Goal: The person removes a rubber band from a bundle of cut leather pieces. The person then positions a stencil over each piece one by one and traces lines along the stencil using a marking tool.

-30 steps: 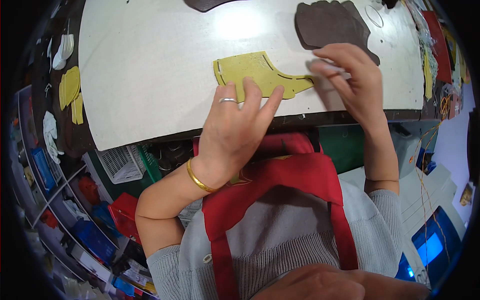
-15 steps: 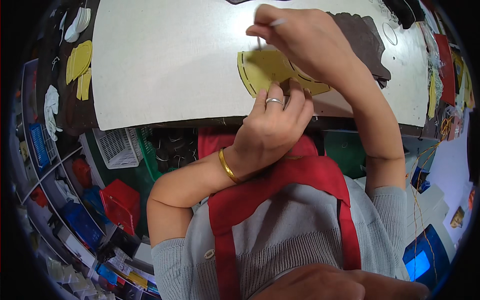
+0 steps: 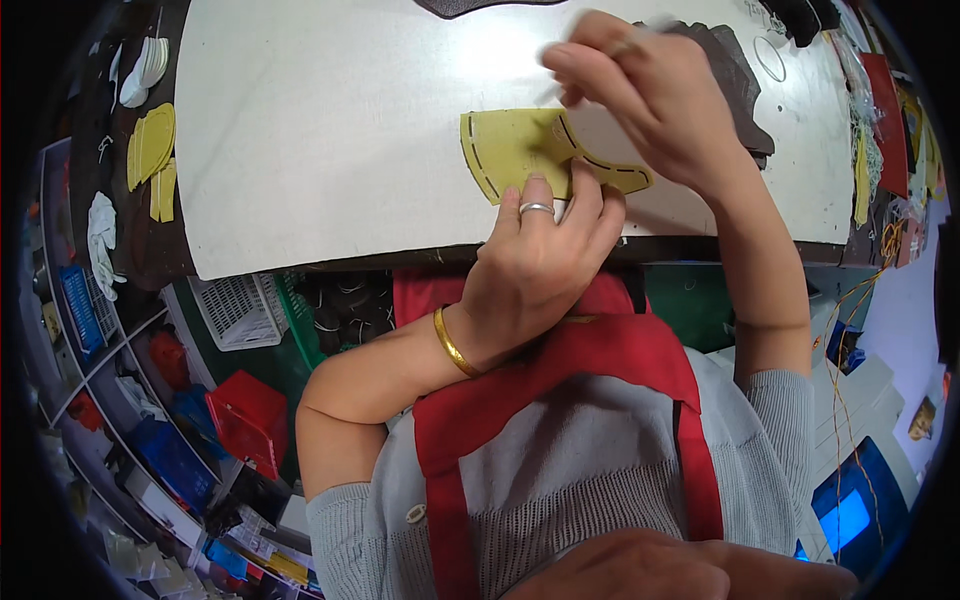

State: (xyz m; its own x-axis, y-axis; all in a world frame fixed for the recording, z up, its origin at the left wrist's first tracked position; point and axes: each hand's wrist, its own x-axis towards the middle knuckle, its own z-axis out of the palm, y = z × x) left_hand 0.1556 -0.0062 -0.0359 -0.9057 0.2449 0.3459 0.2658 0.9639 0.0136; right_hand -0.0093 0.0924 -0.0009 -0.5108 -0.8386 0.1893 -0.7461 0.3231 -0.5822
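Okay, head view only. Left hand (image 3: 535, 258) lies palm-down, fingers spread, tips pressing the lower edge of the yellow flat pattern piece (image 3: 500, 150); grip loose, nothing pinched. Piece sits flat on the white counter (image 3: 320, 140), near its front edge, dark dashed slots along its left side and curved right side; part of its lower edge is hidden under the fingers. Right hand (image 3: 660, 105) is raised above the piece's upper right, motion-blurred; grip closed around a slim pale tool (image 3: 660, 22), middle hidden by the fingers, exact type unclear. Can't tell whether its tip touches the piece. Stack of dark brown pieces (image 3: 738, 90) partly covered by the right hand; another dark brown piece (image 3: 485, 8) cut off at the top.

Versus half a second ago: right hand has shifted right, off the piece's upper left stretch, tool tip now by the upper right corner. Piece's narrow right end shows more fully. Left hand about unchanged on it.
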